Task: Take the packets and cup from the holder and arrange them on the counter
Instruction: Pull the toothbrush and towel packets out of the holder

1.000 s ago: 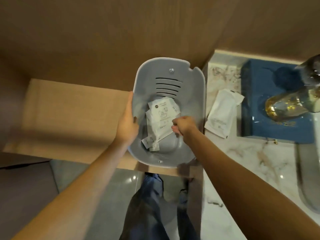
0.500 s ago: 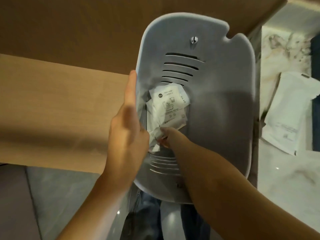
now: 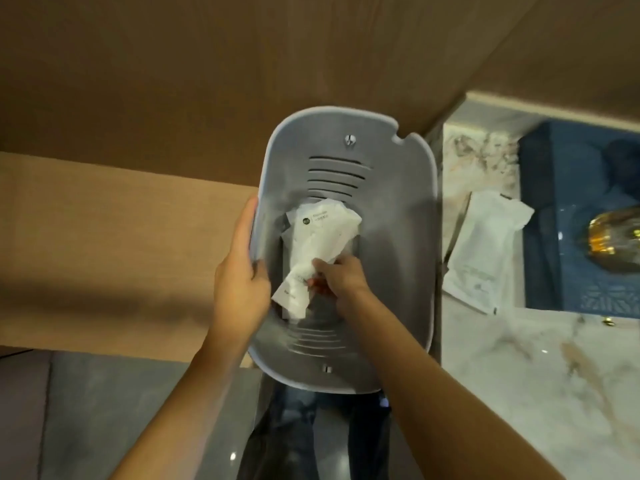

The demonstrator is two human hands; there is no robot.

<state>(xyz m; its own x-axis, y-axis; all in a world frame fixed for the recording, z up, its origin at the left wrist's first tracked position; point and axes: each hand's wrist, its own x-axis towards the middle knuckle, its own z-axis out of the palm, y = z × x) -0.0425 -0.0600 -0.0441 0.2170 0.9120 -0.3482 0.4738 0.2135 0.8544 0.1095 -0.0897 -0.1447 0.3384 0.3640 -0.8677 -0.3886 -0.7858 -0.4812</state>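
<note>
Removal step in hand. The right hand [image 3: 341, 284], deep inside the grey holder [image 3: 412, 209], is clenched on the white packets [image 3: 320, 237]; the left hand [image 3: 240, 284] clasps the holder's rim. One packet [image 3: 485, 254] already lies on the counter [image 3: 540, 393], right of the holder. No cup discernible. Next, likely: lift the bunch clear without spilling.

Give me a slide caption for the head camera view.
Right hand gathers white packets inside grey holder steadied by left hand.

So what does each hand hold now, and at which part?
The right hand pinches the white packets near their lower end, inside the grey holder. The left hand grips the holder by its left rim.
</note>
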